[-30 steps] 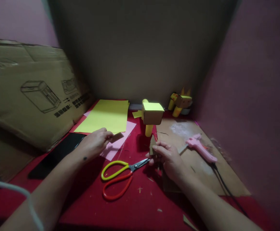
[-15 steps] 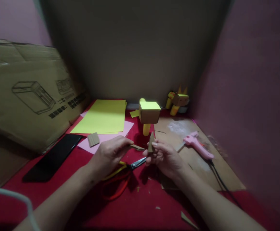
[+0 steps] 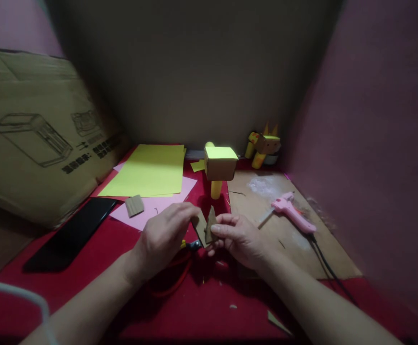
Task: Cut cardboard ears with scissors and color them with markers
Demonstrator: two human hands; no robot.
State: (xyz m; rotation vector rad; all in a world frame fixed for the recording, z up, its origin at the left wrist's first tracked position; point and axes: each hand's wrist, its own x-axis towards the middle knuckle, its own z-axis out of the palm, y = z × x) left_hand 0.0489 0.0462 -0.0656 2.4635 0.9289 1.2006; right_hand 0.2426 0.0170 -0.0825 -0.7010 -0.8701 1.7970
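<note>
Your left hand holds a flat cardboard piece in its grip, while your right hand pinches a cardboard triangle directly beside it, probably so you can see both faces together. The glue gun rests on a brown board, perhaps sparing the red tabletop. Your forearms converge, left knuckles up, right thumb across the triangle, above the scissors.

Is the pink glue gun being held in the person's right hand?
No, the pink glue gun lies on the flat cardboard sheet, while the fingers of the right hand pinch a small pointed cardboard piece.
</note>
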